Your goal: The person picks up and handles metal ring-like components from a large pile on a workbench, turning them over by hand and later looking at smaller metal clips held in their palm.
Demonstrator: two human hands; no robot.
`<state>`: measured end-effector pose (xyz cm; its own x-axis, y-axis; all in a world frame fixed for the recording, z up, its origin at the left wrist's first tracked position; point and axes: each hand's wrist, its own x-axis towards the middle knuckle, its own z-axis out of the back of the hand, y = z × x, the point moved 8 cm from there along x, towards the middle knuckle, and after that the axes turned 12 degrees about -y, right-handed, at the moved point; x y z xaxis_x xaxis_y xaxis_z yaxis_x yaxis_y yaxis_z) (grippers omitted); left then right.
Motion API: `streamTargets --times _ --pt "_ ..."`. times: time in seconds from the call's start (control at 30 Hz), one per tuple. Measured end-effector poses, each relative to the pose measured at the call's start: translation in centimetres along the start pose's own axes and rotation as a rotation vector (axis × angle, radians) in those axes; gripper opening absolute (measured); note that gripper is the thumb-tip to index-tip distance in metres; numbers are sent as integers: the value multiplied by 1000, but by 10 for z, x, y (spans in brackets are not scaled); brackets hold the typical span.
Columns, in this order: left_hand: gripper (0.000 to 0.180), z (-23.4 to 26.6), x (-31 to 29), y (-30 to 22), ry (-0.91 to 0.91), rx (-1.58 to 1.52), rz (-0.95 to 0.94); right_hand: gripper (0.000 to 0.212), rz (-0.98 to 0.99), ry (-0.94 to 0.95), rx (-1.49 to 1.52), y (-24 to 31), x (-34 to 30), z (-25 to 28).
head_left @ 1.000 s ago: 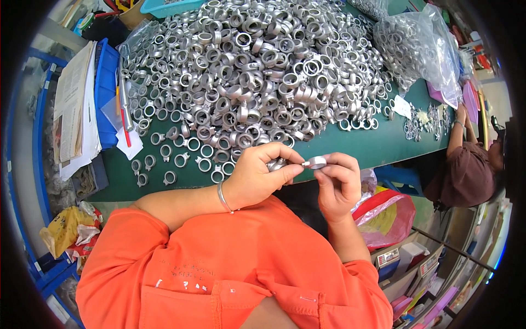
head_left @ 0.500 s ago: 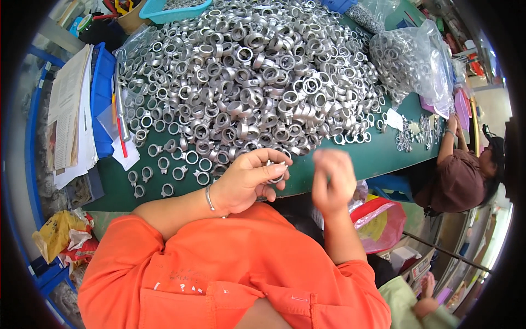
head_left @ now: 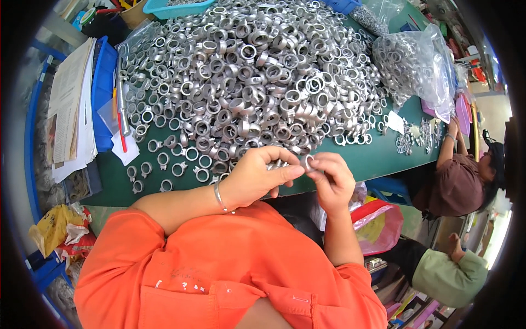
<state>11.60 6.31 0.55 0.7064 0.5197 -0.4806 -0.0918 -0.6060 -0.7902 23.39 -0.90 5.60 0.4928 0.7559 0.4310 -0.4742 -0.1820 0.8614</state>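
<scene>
1. Silver-grey round metal ring [head_left: 307,163], just on the near side of the heap of grey metal rings [head_left: 263,93]: the right hand [head_left: 332,176] pinches it between thumb and fingers; the left hand [head_left: 262,174] curls round other metal pieces, thumb and forefinger drawn together beside it.
2. Slack pinching could drop the ring, perhaps off the green table [head_left: 383,156]; loosened left fingers might spill their pieces.
3. Knocking the heap's steep near side could send rings sliding.
4. Blue plastic bin [head_left: 104,82], left of the heap: contents unclear.
5. Clear plastic bag [head_left: 400,60], right of it: many small metal rings.
6. Light-blue plastic tray [head_left: 178,12], behind it: small metal pieces.
</scene>
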Motion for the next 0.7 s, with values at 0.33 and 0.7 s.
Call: streamTargets --times 0.33,0.7 --pt "15 -4 -25 -31 -63 349 -735 32 -470 38 564 -16 -32 -14" --pt "14 -3 -30 -28 -86 353 -798 33 -119 -73 308 13 -23 -7"
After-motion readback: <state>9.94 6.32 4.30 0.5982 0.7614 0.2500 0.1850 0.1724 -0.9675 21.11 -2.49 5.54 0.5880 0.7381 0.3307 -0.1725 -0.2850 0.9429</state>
